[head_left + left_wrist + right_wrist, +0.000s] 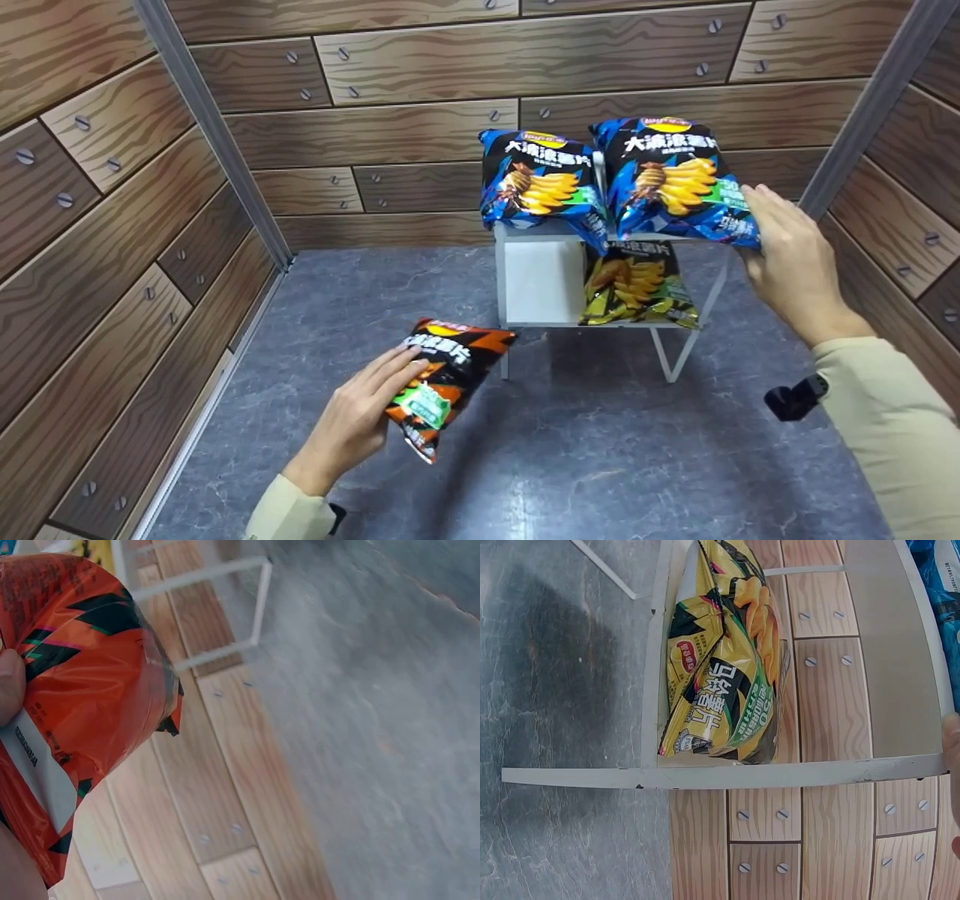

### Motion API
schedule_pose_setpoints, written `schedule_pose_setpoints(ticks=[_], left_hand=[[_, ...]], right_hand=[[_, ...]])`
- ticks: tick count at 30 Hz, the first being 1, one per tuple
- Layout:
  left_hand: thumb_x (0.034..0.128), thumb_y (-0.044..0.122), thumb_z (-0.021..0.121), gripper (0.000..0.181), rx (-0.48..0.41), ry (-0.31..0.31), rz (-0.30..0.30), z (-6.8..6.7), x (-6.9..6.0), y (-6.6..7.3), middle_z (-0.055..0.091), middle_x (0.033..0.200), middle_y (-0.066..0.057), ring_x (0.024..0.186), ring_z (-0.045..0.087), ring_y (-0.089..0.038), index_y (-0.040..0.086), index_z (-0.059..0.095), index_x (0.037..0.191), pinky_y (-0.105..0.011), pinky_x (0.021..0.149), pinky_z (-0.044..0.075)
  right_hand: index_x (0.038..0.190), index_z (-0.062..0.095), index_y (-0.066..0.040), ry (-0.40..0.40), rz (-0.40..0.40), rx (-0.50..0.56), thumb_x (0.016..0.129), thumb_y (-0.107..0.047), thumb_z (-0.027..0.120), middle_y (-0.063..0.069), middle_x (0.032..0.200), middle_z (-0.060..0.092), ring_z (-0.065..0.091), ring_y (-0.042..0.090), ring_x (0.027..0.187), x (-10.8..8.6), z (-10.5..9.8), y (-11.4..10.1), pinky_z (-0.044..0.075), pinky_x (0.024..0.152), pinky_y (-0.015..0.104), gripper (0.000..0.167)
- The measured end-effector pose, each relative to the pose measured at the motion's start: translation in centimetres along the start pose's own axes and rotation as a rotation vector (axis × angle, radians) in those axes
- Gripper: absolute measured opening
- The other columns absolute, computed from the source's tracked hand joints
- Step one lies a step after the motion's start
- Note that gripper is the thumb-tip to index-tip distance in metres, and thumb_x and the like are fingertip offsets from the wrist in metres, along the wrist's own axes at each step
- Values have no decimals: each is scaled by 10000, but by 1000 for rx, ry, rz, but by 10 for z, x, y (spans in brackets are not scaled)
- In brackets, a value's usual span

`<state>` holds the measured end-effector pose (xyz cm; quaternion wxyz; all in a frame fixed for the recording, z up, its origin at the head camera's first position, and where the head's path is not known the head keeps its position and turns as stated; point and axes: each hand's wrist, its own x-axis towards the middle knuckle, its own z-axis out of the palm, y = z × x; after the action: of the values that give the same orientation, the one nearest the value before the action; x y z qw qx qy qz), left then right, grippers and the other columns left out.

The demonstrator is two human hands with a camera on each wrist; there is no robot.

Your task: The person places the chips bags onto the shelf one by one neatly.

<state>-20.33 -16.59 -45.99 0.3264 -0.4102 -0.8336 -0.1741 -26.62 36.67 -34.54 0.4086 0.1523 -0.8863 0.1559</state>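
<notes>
My left hand (pixel 356 409) holds an orange-and-black bag of potato chips (pixel 469 371) in the air, left of and in front of a small white rack (pixel 544 281). Fingers lie across the bag's printed front; the left wrist view shows the thumb (pixel 9 686) on its orange back. My right hand (pixel 799 262) touches the right side of a blue-and-black chip bag (pixel 667 210) on the top shelf, fingers fairly straight. Another blue bag (pixel 536 184) stands close to its left. On the lower shelf, a yellow-and-black chip bag (pixel 720 682) leans at the right.
The rack's thin metal legs (pixel 671 360) stand on a grey marbled floor (pixel 360 292). Wood-patterned panels (pixel 420 60) wall in the back and both sides, with grey metal posts (pixel 217 135) at the corners. To the left of the yellow bag, the lower shelf's white surface shows.
</notes>
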Motion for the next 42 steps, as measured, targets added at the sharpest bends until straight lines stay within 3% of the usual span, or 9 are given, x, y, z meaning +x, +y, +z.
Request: schedule_pose_setpoints(ticks=[7,19,25,32,36,42], left_hand=[[674,-176,609,850,-69,18,73,2,24,15,538,1469,-67,1335,537,-289,146,504,1453,-422,1052,508],[730,-153,632,814,-133,46,116,14,63,37,517,1487,-82,1360,511,-290,146,479,1471,-408,1062,503],[736,-152,572,786,-137,86,113,16,75,45,523,1479,-94,1348,523,-293,135,489,1463,-408,1034,524],[736,-141,581,757,-178,114,155,12,86,55,529,1470,-112,1347,520,-307,111,503,1446,-410,1070,498],[765,-142,582,732,-144,121,177,18,95,56,524,1473,-115,1356,510,-316,114,502,1446,-409,1071,498],[819,-106,621,711,-38,133,145,33,109,53,501,1493,-113,1383,481,-309,129,468,1473,-410,1070,498]], right_hand=[[1394,529,32,-3,-2,4,801,96,678,252,1385,566,521,407,1315,0,1,-1,326,1203,415,615],[1385,535,38,11,-8,-1,811,92,671,243,1370,583,529,403,1307,1,0,-1,337,1193,425,592],[1390,535,28,2,3,-5,801,97,671,249,1373,578,526,402,1310,1,-1,0,337,1193,430,609],[1390,536,25,0,8,-4,802,92,679,249,1374,577,525,404,1311,1,-3,1,333,1198,422,609],[1388,538,27,4,7,-1,806,89,686,249,1374,576,526,406,1309,0,-2,1,331,1199,415,603],[1393,532,29,5,3,0,799,100,679,247,1379,573,529,408,1306,0,0,0,331,1199,407,617]])
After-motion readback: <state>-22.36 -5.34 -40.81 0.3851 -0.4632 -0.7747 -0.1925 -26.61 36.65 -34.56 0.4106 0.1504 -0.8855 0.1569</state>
